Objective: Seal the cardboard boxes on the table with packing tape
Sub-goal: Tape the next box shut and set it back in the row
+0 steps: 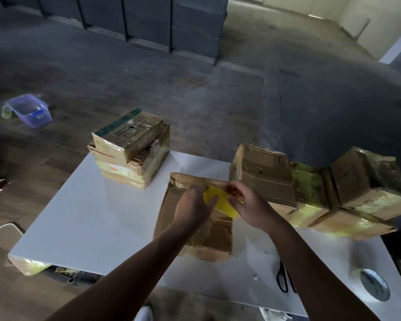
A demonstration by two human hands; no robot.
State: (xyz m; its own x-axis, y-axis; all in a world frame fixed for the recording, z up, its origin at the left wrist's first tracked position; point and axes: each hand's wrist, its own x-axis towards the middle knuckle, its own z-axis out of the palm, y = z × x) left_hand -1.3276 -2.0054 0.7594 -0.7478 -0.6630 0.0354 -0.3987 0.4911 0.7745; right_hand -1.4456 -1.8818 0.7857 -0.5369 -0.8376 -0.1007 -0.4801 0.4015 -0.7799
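A flat cardboard box [195,237] lies in the middle of the white table [97,218]. Both my hands hover above its far half. My left hand [192,208] and my right hand [248,205] together hold a yellow roll of packing tape [220,202], each hand with fingers curled on one side of it. Two taped boxes [130,149] stand stacked at the table's far left. A row of taped boxes [322,188] stands stacked along the right side. The roll hides part of the box top.
Black scissors [284,279] lie near the table's front right, next to a big white tape roll [370,286]. On the floor sit a clear plastic tub [29,110] at far left and more boxes [26,266] under the table edge. Grey cabinets [148,22] line the back.
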